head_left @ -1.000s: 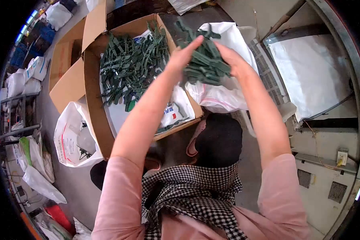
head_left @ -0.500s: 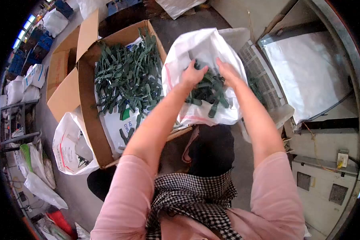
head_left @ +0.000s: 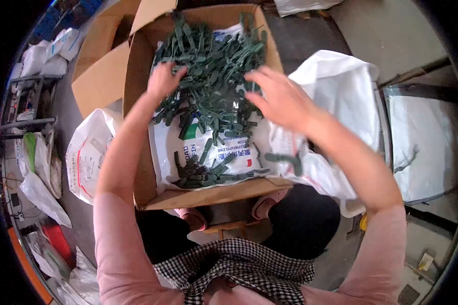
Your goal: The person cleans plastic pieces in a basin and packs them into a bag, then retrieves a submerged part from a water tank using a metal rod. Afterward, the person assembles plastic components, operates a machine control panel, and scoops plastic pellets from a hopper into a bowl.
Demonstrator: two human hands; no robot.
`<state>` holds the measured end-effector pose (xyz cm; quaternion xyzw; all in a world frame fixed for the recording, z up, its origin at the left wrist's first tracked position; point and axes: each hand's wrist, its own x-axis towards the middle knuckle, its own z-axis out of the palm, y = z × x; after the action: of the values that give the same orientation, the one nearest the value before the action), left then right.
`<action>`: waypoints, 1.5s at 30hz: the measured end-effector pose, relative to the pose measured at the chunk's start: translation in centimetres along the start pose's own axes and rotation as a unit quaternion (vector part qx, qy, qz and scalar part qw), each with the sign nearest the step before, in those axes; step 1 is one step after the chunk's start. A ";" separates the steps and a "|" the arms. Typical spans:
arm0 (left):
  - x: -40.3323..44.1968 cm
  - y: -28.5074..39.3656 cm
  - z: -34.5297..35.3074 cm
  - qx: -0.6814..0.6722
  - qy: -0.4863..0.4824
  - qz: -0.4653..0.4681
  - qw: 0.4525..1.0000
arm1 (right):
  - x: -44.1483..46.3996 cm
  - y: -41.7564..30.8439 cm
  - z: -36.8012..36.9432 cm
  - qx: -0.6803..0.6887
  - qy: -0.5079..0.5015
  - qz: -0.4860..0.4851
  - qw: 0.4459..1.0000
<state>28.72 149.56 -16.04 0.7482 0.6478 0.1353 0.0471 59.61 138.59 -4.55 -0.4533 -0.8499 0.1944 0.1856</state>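
Observation:
A heap of dark green plastic pieces (head_left: 208, 61), flat and strap-like, fills the far part of a cardboard box (head_left: 203, 198). My left hand (head_left: 164, 81) is at the heap's left edge, thumb and fingers apart, with its fingertips partly hidden. Over the heap's right side is my right hand (head_left: 282, 99), slightly blurred, its thumb and fingers spread with nothing visible between them. Printed white sacking (head_left: 234, 147) lines the box bottom, and a smaller group of green pieces (head_left: 208, 173) lies at the near end. One more green piece (head_left: 287, 160) rests on the white sack to the right.
The white sack (head_left: 336, 81) slumps against the box's right side. Left of the box stands another white sack (head_left: 84, 157), with open cardboard flaps (head_left: 102, 73) behind it. A shelf rack (head_left: 28, 122) with bags is at far left. My knees are just below the box.
Both hands have left the inside of the white sack and moved left to the heap in the box. The sack has slumped to the right, and the view has shifted toward the box.

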 end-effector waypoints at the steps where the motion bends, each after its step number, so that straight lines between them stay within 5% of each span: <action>1: 2.2 -0.6 -0.1 0.039 -0.015 -0.021 0.999 | 4.1 1.9 3.1 -0.041 0.000 -0.012 0.999; 3: 6.4 -0.4 1.3 0.114 -0.010 -0.050 0.992 | 13.2 5.2 7.0 -0.142 -0.106 0.082 0.981; 5: 9.1 -0.7 3.9 0.143 0.003 -0.067 0.987 | 20.2 9.1 11.5 -0.175 -0.100 0.200 0.959; 8: 10.8 -2.0 7.4 0.072 -0.137 -0.108 0.982 | 22.1 10.4 16.3 -0.218 -0.154 0.308 0.913; 10: 10.2 -4.7 6.8 -0.037 -0.254 -0.063 0.964 | 20.3 10.2 17.1 -0.186 -0.180 0.275 0.926; 12: 7.2 -4.4 4.8 -0.071 -0.451 -0.033 0.889 | 17.3 8.7 16.5 -0.117 -0.257 0.251 0.926; 16: -6.2 -1.3 1.7 -0.015 -0.390 -0.111 0.914 | 8.9 1.4 14.0 -0.103 -0.343 0.215 0.909; 19: -11.2 0.4 -1.7 -0.025 -0.447 -0.186 0.875 | 3.0 -1.6 13.8 -0.071 -0.371 0.226 0.898; 22: -15.0 1.5 -6.0 -0.067 -0.264 -0.231 0.934 | -0.5 -4.9 12.8 -0.012 -0.271 0.307 0.912; 24: -16.0 2.1 -8.7 -0.040 -0.270 -0.254 0.928 | -0.6 -8.0 7.8 0.116 -0.295 0.366 0.875; 27: -15.7 1.9 -12.9 -0.142 -0.349 -0.230 0.897 | -3.7 -13.5 2.4 0.147 -0.201 0.396 0.884; 28: -15.9 0.6 -13.6 -0.117 -0.388 -0.211 0.889 | -4.7 -15.6 0.1 0.165 -0.187 0.401 0.882; 31: -18.5 -5.0 -12.7 -0.030 -0.272 0.035 0.961 | -10.6 -20.5 -7.0 0.290 -0.034 0.458 0.840; 33: -16.6 -2.3 -17.7 -0.074 -0.319 -0.054 0.943 | -15.6 -23.5 -12.6 0.255 0.004 0.514 0.819; 34: -13.1 4.5 -25.6 0.003 -0.483 -0.103 0.869 | -18.8 -25.2 -15.2 0.233 0.064 0.520 0.819; 35: -13.3 -1.9 -20.8 0.199 -0.518 0.279 0.784 | -22.2 -25.8 -17.1 0.192 0.088 0.552 0.807; 36: -13.4 -6.5 -17.4 0.336 -0.300 0.625 0.637 | -24.9 -26.8 -20.6 0.168 0.122 0.593 0.778; 37: -12.2 -0.5 -20.7 0.379 -0.474 0.476 0.637 | -28.8 -26.8 -23.6 0.076 0.168 0.622 0.761; 38: -11.3 1.0 -19.9 0.430 -0.499 0.510 0.554 | -32.5 -27.1 -26.3 -0.014 0.208 0.647 0.734; 39: -10.3 4.5 -19.9 0.421 -0.515 0.491 0.562 | -35.9 -28.0 -31.1 -0.074 0.295 0.673 0.674; 42: -9.0 20.5 -19.1 0.238 -0.542 0.351 0.725 | -47.9 -27.1 -45.1 -0.290 0.512 0.646 0.487; 45: -9.9 36.0 -19.7 0.058 -0.557 0.288 0.777 | -56.6 -28.5 -59.9 -0.413 0.551 0.619 0.378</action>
<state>56.77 132.15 10.29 0.8460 0.2693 -0.3353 0.3151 98.65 86.00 53.04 -0.8813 -0.0188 -0.4120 0.2307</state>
